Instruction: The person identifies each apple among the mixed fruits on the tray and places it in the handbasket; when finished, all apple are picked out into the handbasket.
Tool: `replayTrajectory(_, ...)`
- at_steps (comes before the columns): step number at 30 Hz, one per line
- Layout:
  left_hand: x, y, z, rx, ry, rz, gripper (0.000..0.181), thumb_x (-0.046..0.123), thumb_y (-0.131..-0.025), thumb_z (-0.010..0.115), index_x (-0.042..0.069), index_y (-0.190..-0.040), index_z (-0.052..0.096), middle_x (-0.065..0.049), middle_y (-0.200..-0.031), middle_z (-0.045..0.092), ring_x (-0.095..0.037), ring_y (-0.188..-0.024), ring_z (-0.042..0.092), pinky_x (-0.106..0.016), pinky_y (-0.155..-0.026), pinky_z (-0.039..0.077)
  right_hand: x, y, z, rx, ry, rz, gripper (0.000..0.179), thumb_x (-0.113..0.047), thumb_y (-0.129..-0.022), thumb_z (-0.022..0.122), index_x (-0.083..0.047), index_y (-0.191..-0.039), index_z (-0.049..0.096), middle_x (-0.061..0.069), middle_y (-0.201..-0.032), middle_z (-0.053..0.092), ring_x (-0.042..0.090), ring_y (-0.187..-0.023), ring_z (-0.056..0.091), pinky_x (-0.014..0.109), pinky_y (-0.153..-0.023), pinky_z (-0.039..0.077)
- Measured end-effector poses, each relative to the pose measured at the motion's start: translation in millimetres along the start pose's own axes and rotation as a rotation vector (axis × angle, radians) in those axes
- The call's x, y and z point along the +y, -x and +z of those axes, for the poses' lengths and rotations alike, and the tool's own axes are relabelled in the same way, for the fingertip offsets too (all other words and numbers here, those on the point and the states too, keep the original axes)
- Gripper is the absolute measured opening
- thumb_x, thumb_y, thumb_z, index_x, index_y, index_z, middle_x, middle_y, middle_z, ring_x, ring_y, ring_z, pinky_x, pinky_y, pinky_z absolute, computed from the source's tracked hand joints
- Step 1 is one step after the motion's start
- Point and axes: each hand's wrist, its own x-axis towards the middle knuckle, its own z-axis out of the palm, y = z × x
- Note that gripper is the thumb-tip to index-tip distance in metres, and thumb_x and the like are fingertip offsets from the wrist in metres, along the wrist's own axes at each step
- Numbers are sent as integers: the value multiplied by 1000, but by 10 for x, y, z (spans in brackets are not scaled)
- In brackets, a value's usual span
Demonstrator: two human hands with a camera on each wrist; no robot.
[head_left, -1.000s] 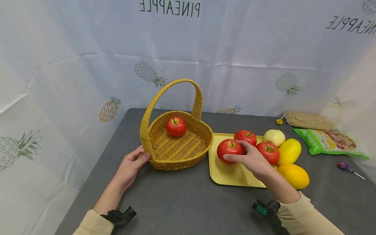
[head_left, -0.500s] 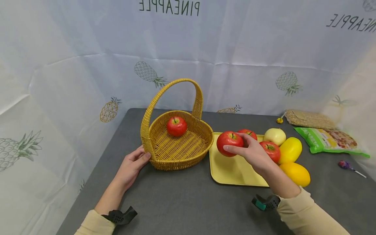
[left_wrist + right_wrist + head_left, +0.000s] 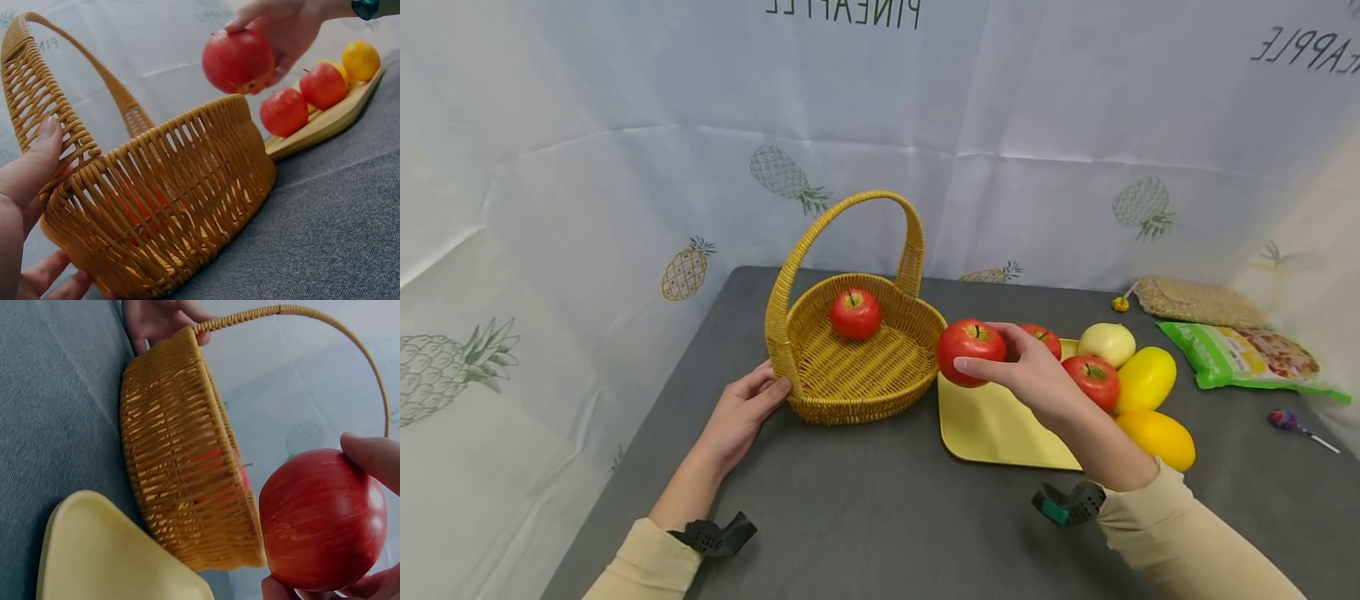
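Observation:
My right hand [image 3: 1033, 367] grips a red apple [image 3: 968, 353] between thumb and fingers, raised over the left side of the yellow tray [image 3: 992, 433]. In the left wrist view the apple hangs just above the far rim of the wicker basket [image 3: 181, 181]. My left hand [image 3: 748, 412] holds the basket at the foot of its tall handle, thumb on the outer weave and fingers low along the side. Inside the basket lies another red apple [image 3: 856, 314]. Two more apples sit on the tray, one of them a red apple [image 3: 1092, 382] behind my right wrist.
A pale round fruit [image 3: 1107, 345] and two yellow fruits, one a yellow mango-like fruit [image 3: 1146, 380], crowd the tray's right side. Farther right lie a green snack bag [image 3: 1255, 360], a tan packet [image 3: 1198, 302] and a lollipop [image 3: 1292, 422]. A pineapple-print curtain [image 3: 1037, 100] hangs behind the table.
My right hand has lifted the apple off the tray and carried it leftward toward the basket's rim. My left hand keeps its hold on the basket. The head view has shifted slightly.

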Motion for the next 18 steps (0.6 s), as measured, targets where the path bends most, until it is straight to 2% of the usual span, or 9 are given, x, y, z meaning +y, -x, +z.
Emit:
replayTrajectory(2,0,2,1,4,4,0,33,16,-106,61,-8,-128,62,-14,-165,26,-30,-155,15,-19,-101,45,-35,-6,28,-13,-14,0,85,-44,-88,82,-12,-154,39,13,-141,54,32,-128,50,55,-106,43)
replayTrajectory(8,-3,-10,4,19,12,-9,14,17,-105,63,13,-116,72,-14,-165,26,-29,-154,17,-19,-100,46,-106,-24,57,-34,-13,27,86,-45,-87,82,-12,-153,40,13,-141,54,31,-129,48,55,-107,43)
replayTrajectory(14,-5,-11,-9,9,18,-10,17,16,-105,62,9,-118,70,-14,-166,25,-30,-154,16,-19,-100,47,-116,-9,18,-37,1,40,85,-46,-88,81,-10,-152,39,14,-141,52,33,-130,46,55,-107,42)
replayTrajectory(18,-5,-13,-12,3,9,-8,15,17,-105,62,12,-116,71,-14,-166,24,-30,-155,15,-19,-100,46,-113,8,5,-42,-4,52,86,-47,-87,81,-10,-153,39,14,-141,52,33,-130,45,55,-107,42)
